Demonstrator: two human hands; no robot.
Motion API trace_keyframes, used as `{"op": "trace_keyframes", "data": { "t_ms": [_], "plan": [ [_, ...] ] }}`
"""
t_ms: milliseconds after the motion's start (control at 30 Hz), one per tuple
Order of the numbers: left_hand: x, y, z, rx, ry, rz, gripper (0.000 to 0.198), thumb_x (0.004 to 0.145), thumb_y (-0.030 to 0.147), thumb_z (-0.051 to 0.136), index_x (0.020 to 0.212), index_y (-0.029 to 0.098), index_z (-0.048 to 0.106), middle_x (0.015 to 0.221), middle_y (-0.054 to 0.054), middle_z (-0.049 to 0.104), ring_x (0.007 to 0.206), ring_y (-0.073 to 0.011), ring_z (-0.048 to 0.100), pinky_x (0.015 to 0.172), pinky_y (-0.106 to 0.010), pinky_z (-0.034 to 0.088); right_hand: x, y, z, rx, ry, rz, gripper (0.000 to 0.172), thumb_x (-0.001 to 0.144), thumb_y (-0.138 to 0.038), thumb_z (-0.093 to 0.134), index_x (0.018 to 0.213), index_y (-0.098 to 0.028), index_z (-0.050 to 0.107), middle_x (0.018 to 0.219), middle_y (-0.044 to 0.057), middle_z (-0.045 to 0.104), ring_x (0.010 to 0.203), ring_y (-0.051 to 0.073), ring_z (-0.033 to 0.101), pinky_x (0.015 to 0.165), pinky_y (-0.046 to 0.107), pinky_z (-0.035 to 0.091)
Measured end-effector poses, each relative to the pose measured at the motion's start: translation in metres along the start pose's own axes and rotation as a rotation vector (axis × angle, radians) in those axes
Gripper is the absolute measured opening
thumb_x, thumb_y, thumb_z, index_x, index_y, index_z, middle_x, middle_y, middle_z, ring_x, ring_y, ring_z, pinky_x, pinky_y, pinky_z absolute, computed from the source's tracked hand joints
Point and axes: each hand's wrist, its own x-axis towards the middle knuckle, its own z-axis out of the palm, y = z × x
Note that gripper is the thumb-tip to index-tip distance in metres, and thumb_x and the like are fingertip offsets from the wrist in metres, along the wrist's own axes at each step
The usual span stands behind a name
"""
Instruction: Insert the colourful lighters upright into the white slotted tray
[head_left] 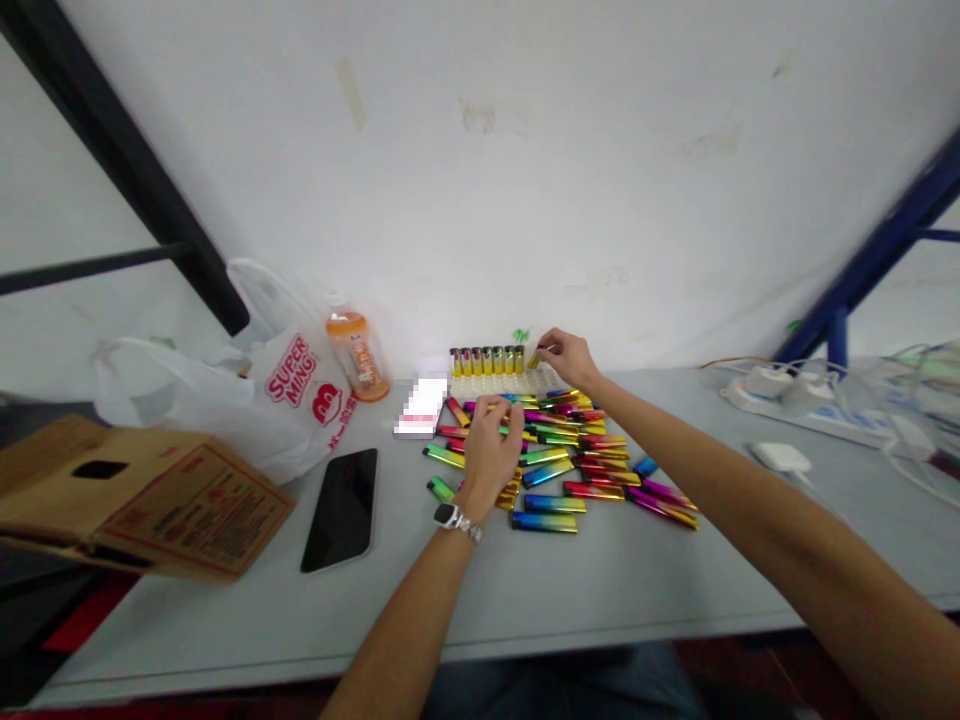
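A pile of several shiny multicoloured lighters (577, 460) lies on the grey table (570, 590). Behind it sits a white slotted tray (504, 384) with a row of yellow lighters (487, 360) standing upright along its back. My right hand (571, 358) pinches a yellow lighter (534, 358) at the right end of that row. My left hand (489, 448), with a watch on the wrist, rests curled on the left part of the pile, fingers closed over lighters; what it grips is hidden.
A black phone (341, 508) lies left of the pile. Farther left are a cardboard box (142, 500), a white plastic bag (247, 400) and an orange bottle (358, 355). A power strip with cables (810, 400) and a white case (781, 457) sit at right.
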Motion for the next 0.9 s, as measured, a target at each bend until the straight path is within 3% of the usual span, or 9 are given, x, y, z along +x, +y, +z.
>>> {"op": "trace_keyframes", "data": {
  "t_ms": [167,333,533,733,900],
  "plan": [
    [0.000,0.002,-0.002,0.017,0.002,-0.015,0.037,0.096,0.041,0.044,0.072,0.019,0.062,0.101,-0.007,0.059,0.093,-0.0188,0.059,0.091,-0.033,0.045,0.015,0.012,0.010,-0.038,-0.092,-0.030,0.013,0.073,-0.020,0.065,0.084,-0.014,0.068,0.075,0.002,0.068,0.068,0.014,0.060,0.071,0.028,0.047],
    [0.005,-0.007,-0.009,-0.076,0.162,-0.089,0.045,0.099,0.041,0.036,0.068,0.019,0.061,0.093,-0.006,0.059,0.088,-0.0179,0.060,0.091,-0.032,0.044,0.020,0.014,0.011,-0.087,-0.151,-0.019,0.013,0.076,-0.019,0.065,0.086,-0.013,0.071,0.076,0.003,0.068,0.070,0.014,0.061,0.073,0.028,0.047],
    [0.010,-0.011,-0.017,-0.142,0.256,-0.156,0.049,0.100,0.042,0.030,0.066,0.020,0.058,0.083,-0.005,0.061,0.088,-0.0184,0.058,0.089,-0.031,0.042,0.006,0.003,0.012,-0.380,-0.088,-0.040,0.027,0.089,-0.031,0.056,0.103,-0.017,0.075,0.108,0.011,0.058,0.085,0.019,0.061,0.087,0.033,0.047],
    [0.010,-0.010,-0.021,-0.166,0.247,-0.174,0.051,0.100,0.043,0.026,0.067,0.020,0.057,0.082,-0.005,0.063,0.085,-0.0187,0.058,0.083,-0.031,0.043,-0.016,-0.007,0.010,-0.588,-0.186,-0.015,0.043,0.096,-0.027,0.041,0.136,-0.025,0.058,0.114,0.012,0.051,0.093,0.023,0.062,0.086,0.033,0.047],
    [0.011,-0.014,-0.019,-0.152,0.194,-0.138,0.050,0.100,0.044,0.025,0.069,0.021,0.056,0.081,-0.004,0.063,0.085,-0.0190,0.058,0.083,-0.031,0.043,-0.031,-0.010,0.010,-0.712,-0.283,-0.003,0.057,0.099,-0.035,0.035,0.155,-0.026,0.027,0.111,0.015,0.051,0.092,0.028,0.062,0.086,0.039,0.045]
  ]
}}
